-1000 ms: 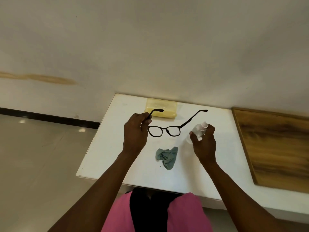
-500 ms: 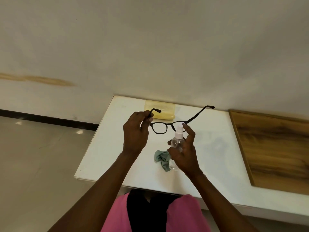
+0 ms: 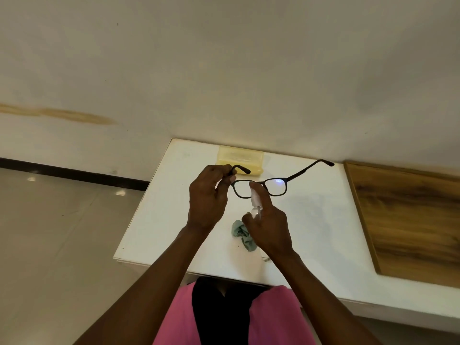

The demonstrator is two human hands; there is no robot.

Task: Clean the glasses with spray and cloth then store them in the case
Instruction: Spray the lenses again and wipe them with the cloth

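My left hand (image 3: 207, 197) pinches the left temple of the black-framed glasses (image 3: 276, 187), holding them open in the air above the white table (image 3: 159, 220). A small clear spray bottle (image 3: 256, 201) is gripped in my right hand (image 3: 270, 227), its nozzle right in front of the left lens and my forefinger on its top. The crumpled teal cloth (image 3: 240, 232) lies on the table below the hands, partly hidden by my right hand. At the table's far edge, by the wall, the pale yellow case (image 3: 240, 158) lies shut.
A wooden board (image 3: 408, 220) covers the right part of the table. The wall rises directly behind the table. Tiled floor lies to the left. My pink and black clothing shows below the near table edge.
My right hand has brought the spray bottle from the right side leftward and up to the left lens. The glasses rose slightly in my left hand.
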